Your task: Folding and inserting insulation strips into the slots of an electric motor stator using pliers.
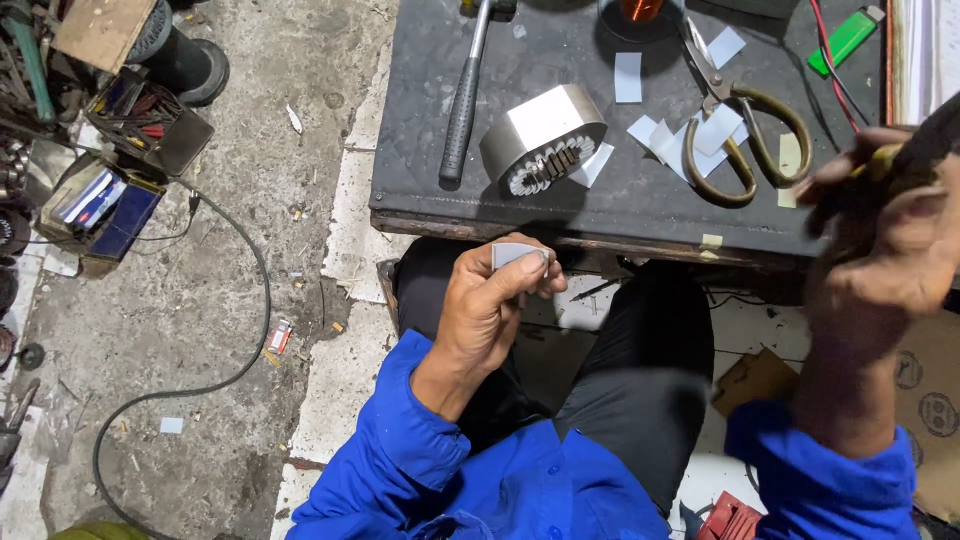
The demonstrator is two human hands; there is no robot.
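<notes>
Below the front edge of the dark workbench, over the lap, I see my left hand pinched together on a small pale slip of paper, thumb and fingertips folded around it so only its top corner shows. My right hand is raised at the bench's right end, blurred with motion, and closed around a dark tool with a yellowish part near the knuckles; I cannot tell what kind of tool it is. On the bench lies a metal stator core, tipped on its side so its slotted face points toward me. Pale lining shows in the slots around the ring, though I cannot tell whether every slot has one. No wire shows in the slots, so I judge the lining stage to be under way, with winding not begun. Loose cut paper pieces are scattered just beside the core and under the large scissors, which suggests cutting is largely done and some pieces remain to be fitted. A hammer lies to the left of the core, and a green lighter rests near the far right corner.
</notes>
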